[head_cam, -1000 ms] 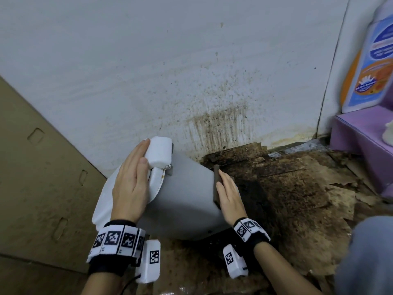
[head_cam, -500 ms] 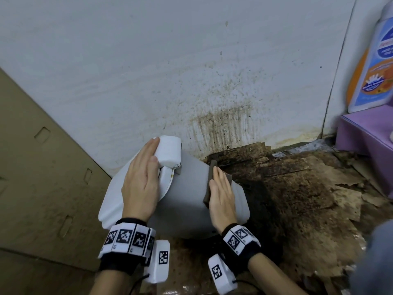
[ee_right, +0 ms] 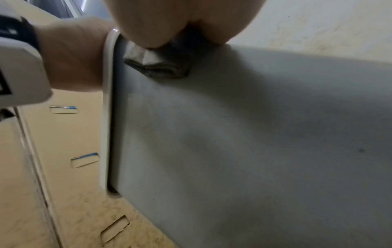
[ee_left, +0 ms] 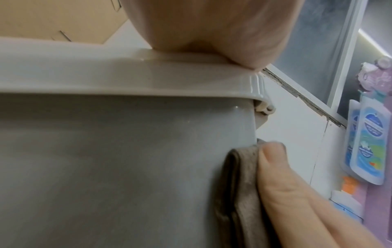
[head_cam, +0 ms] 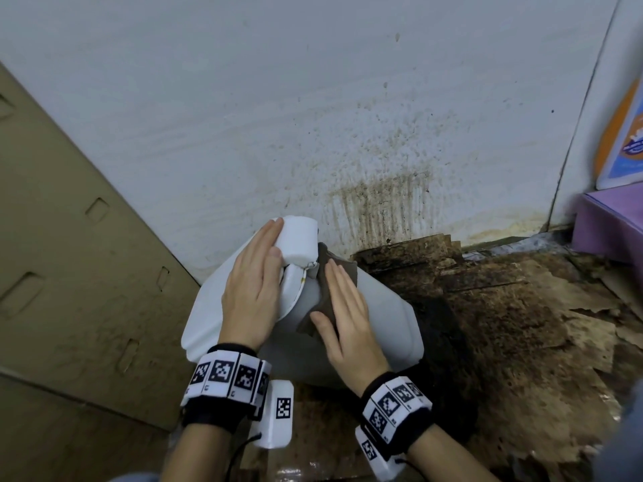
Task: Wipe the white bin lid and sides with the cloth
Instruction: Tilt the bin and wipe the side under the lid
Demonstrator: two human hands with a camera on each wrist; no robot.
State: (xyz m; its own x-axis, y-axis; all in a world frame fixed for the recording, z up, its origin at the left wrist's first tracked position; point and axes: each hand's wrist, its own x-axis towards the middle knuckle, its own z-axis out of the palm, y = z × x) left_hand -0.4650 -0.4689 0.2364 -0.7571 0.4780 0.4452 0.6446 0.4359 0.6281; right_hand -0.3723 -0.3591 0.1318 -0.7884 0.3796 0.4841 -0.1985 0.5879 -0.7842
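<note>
Stained, peeling brown floor (head_cam: 504, 325) fills the lower right of the head view, meeting a white wall (head_cam: 278, 99) streaked with dark drips above it. Nearest the camera, two wrists wearing black bands with square-patterned markers reach up from the bottom edge. Between them, in the lower centre of the frame, lies the white bin (head_cam: 382, 325), tipped on its side with its lid (head_cam: 208, 307) facing left; its body looks smooth, pale grey-white and slightly glossy, with a boxy white hinge block at the top. The left hand (head_cam: 252, 293) lies flat on the lid, fingers (head_cam: 268, 234) straight and reaching onto the hinge block, holding nothing. Just beside it, the right hand (head_cam: 344, 314) presses a folded brown cloth (head_cam: 325, 290) flat against the bin's side close to the lid rim, fingers extended over the cloth, thumb spread at its lower edge. Farther back at the left leans a tan cardboard panel (head_cam: 69, 238); a purple shelf (head_cam: 612, 224) sits at the right edge.
</note>
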